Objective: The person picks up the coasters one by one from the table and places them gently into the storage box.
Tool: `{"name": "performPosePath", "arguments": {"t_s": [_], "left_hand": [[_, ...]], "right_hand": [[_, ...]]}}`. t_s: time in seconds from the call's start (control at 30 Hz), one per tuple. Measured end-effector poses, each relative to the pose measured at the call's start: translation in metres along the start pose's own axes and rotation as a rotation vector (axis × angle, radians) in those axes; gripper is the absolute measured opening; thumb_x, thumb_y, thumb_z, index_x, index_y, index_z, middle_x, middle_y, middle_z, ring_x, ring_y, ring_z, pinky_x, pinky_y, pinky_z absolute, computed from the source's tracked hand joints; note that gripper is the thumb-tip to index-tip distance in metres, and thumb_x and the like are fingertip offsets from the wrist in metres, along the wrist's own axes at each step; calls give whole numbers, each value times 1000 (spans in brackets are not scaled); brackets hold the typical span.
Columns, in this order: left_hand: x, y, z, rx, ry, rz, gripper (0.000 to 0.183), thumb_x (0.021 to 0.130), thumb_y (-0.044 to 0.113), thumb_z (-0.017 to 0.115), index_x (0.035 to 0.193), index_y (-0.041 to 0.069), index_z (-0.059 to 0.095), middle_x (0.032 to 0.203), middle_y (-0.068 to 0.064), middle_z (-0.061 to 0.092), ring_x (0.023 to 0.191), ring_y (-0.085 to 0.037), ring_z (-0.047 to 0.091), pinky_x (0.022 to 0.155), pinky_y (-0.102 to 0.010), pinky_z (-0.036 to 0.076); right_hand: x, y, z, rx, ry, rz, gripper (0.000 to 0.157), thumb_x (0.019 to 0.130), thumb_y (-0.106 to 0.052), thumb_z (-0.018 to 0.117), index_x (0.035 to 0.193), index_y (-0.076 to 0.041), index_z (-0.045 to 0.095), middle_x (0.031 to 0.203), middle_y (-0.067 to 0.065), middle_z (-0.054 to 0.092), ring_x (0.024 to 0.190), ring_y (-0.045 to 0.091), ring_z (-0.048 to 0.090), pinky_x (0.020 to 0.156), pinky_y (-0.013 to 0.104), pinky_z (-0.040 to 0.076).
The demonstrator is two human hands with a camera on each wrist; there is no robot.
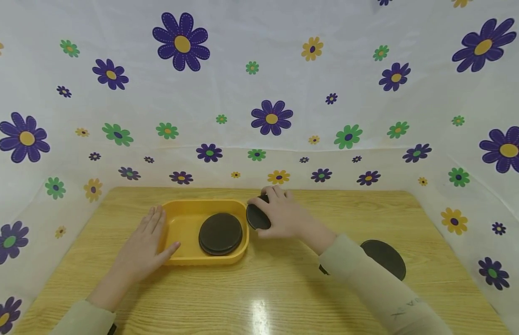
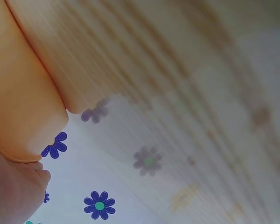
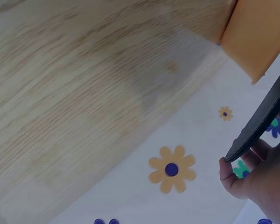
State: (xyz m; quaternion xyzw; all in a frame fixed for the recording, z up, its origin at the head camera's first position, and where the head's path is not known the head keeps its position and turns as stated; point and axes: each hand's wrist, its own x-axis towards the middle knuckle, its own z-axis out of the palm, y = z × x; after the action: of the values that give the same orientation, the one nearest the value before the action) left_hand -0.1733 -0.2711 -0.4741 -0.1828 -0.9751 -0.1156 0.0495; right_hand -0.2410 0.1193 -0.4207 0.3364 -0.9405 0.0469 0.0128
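Observation:
A yellow tray (image 1: pixel 182 232) stands on the table, with a small stack of round black discs (image 1: pixel 220 233) at its right end. My left hand (image 1: pixel 142 246) rests against the tray's left end, fingers straight and the thumb over the near rim; the left wrist view shows part of that hand (image 2: pixel 18 191) beside the tray wall (image 2: pixel 28 84). By its edge my right hand (image 1: pixel 282 214) grips another black disc (image 1: pixel 256 216), tilted beside the tray's right rim. In the right wrist view this disc (image 3: pixel 263 116) is raised off the table, fingers and thumb around its edge.
One more black disc (image 1: pixel 385 258) lies on the wooden table (image 1: pixel 301 288) at the right, partly hidden by the right sleeve (image 1: pixel 368 274). A white flower-print sheet (image 1: pixel 226 93) hangs behind the table and along both sides.

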Motion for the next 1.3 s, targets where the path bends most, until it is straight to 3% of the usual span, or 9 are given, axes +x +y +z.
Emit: {"name": "performPosePath", "arguments": {"t_s": [0.57,0.9,1.03,1.3], "left_hand": [[1,2,-2,-2,2,-2,96,105,55,55,162,-14,22,173,-32,15,162,-52,18,137,-54,14],[0,4,-3,-10,2,-4,96,105,55,56,162,-15,22,174,-32,14,162,-52,17,137,-51,10],[0,3,-2,-9,7,-2,96,104,55,56,162,-14,22,174,-32,14,161,-52,18,137,-54,14],[0,2,-1,3,12,-5,96,105,56,55,163,-13,22,173,-32,18,162,-52,19,136,-55,16]], "right_hand": [[26,-46,13,-58,-54,-114,78,86,-63,67,155,-35,46,154,13,44,139,31,43,104,51,46],[37,-69,18,-83,-41,-147,75,87,-63,66,154,-35,48,150,10,47,135,26,45,96,45,46],[42,-75,18,-83,-41,-158,74,87,-63,66,153,-34,49,147,9,49,134,25,45,95,43,45],[53,-83,25,-45,-47,-152,76,88,-64,67,155,-33,48,151,9,47,138,26,45,109,51,46]]}}
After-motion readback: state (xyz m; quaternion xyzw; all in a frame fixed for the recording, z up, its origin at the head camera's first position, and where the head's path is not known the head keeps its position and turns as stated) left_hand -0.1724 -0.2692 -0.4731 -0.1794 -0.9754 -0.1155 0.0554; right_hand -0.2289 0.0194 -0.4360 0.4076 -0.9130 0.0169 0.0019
